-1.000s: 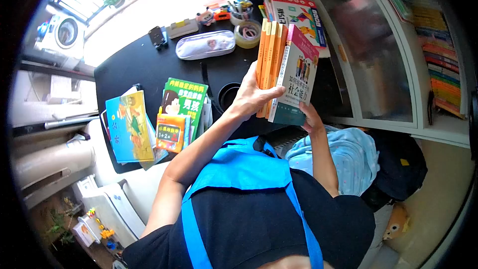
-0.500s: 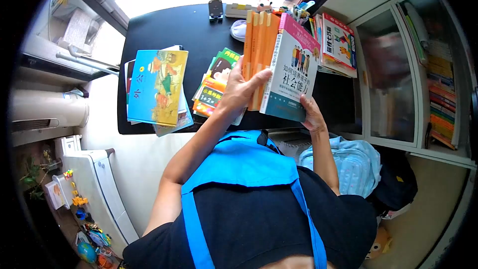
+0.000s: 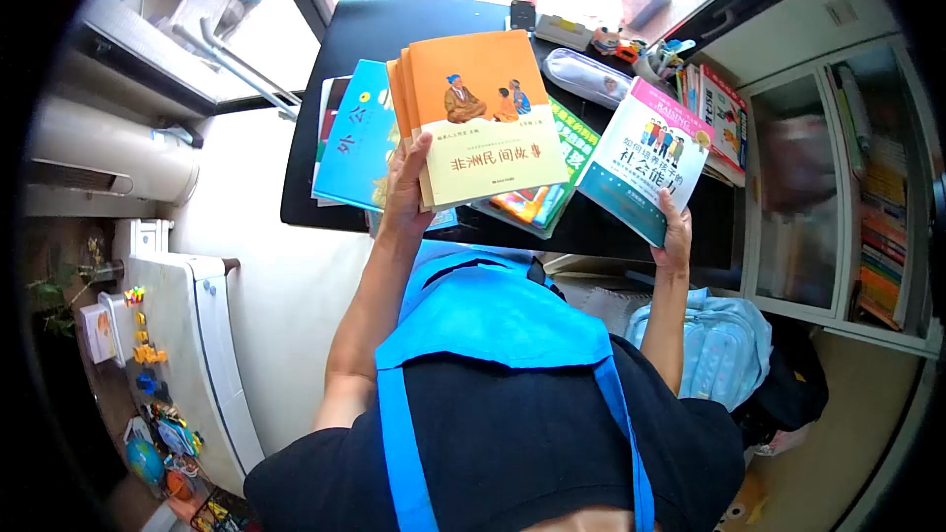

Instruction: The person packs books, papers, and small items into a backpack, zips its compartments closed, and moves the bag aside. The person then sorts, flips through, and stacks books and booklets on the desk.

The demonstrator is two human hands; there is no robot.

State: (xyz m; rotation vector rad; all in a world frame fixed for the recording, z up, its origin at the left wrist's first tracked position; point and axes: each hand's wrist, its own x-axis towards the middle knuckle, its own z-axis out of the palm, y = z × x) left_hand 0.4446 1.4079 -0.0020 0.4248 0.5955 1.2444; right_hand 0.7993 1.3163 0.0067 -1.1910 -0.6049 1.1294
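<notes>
My left hand (image 3: pixel 405 189) grips a small stack of orange storybooks (image 3: pixel 498 150) by its lower left side, front cover facing me. The thumb lies near the cover's edge; the fingers behind are hidden. My right hand (image 3: pixel 674 232) is closed on the lower right edge of a pink, white and teal paperback (image 3: pixel 642 169), held tilted above the table. Behind the orange books, a blue picture book (image 3: pixel 345 153) tops a pile at the left. Partly covered between my hands are several green and colourful books (image 3: pixel 570 143).
On the black table (image 3: pixel 394 25) a pencil case (image 3: pixel 581 77) lies near the back, with a small black device (image 3: pixel 521 15) beyond it. Upright books (image 3: pixel 724 118) stand at the right by a glass-door cabinet (image 3: pixel 798 197). A light-blue backpack (image 3: pixel 724 350) sits below the table's right side.
The orange storybooks and the paperback have come apart. My left hand has swung the orange ones left, turning their cover towards me; my right hand holds the paperback farther right. The view has shifted.
</notes>
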